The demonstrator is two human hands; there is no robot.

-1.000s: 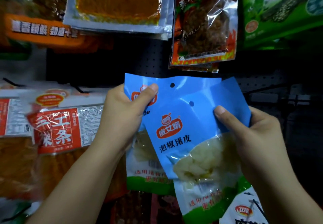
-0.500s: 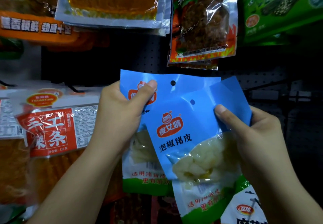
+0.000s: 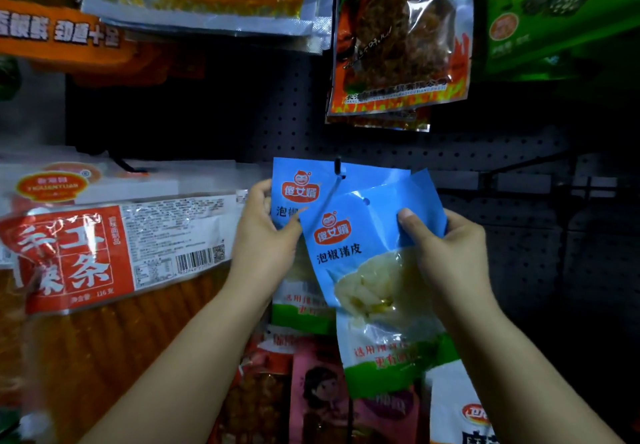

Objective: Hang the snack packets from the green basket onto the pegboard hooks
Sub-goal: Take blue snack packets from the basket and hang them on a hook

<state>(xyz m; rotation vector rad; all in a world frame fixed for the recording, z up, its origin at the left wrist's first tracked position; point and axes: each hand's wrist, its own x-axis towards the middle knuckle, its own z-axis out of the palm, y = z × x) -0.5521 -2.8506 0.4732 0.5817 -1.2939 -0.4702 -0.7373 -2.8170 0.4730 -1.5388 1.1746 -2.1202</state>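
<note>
At frame centre, the left hand pinches the rear blue packet by its left edge, thumb on the front face, with the other fingers hidden behind the film. The black hook passes through the punched hole at the top of this packet, its wire running down and to the left across the face.

The right hand grips the front blue packet, thumb pressed on the blue panel and fingers curled behind the right edge. This packet overlaps the rear one and sits tilted, and its hole, just right of the hook wire, is not yet on the hook.

Risks, as judged from this position:
- The front packet may miss the hook tip, because its hole lies below and to the right of the tip and the packet is tilted.
- The thin film around either hole may tear if a packet is pulled sideways against the wire.
- The rear packet may slide off the open tip if the left hand lets go before it is pushed toward the pegboard.

Compared with the frame one second earlier, the rear packet's hole was free and no hook showed through it; it is now threaded. The left thumb has shifted lower on the packet. The green basket is not in view.
</note>
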